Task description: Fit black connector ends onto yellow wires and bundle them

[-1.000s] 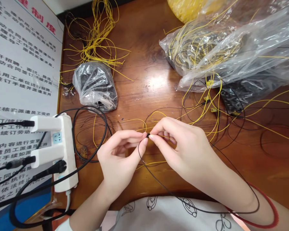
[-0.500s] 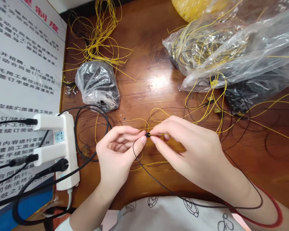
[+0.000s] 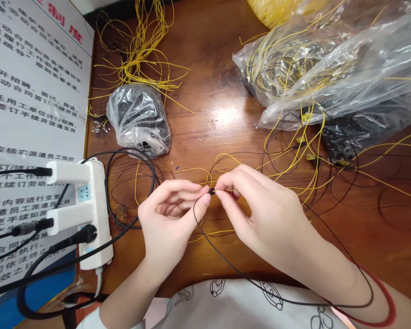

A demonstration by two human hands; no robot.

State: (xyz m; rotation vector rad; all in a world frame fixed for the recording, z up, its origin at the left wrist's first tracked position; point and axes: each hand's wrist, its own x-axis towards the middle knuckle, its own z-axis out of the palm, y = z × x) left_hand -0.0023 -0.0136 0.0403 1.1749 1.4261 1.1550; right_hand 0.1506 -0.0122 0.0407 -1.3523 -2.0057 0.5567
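Observation:
Between the thumb and index finger of my left hand (image 3: pixel 169 217), closed in a pinch, is a small black part (image 3: pixel 211 191), too tiny to make out fully. My right hand (image 3: pixel 265 208) faces it from the right, its thumb and index fingertip pressed together on a thin yellow wire (image 3: pixel 230 190) at the part. A black wire (image 3: pixel 241 275) loops down from the left fingertips and runs across my lap towards my right forearm. Behind the fingertips, a curl of yellow wire (image 3: pixel 195 169) lies on the wooden table (image 3: pixel 205 137).
A power strip (image 3: pixel 102 205) with plugs and black cables stands at the left, by a printed board (image 3: pixel 30 114). Farther back are a clear bag of black items (image 3: pixel 140 119) and a yellow wire bundle (image 3: pixel 140 59). Bagged wires (image 3: pixel 294 68) and loose strands fill the right.
My right wrist and forearm have shifted slightly, and the black wire's loop has moved a little. Both hands keep their pinch at the small black part.

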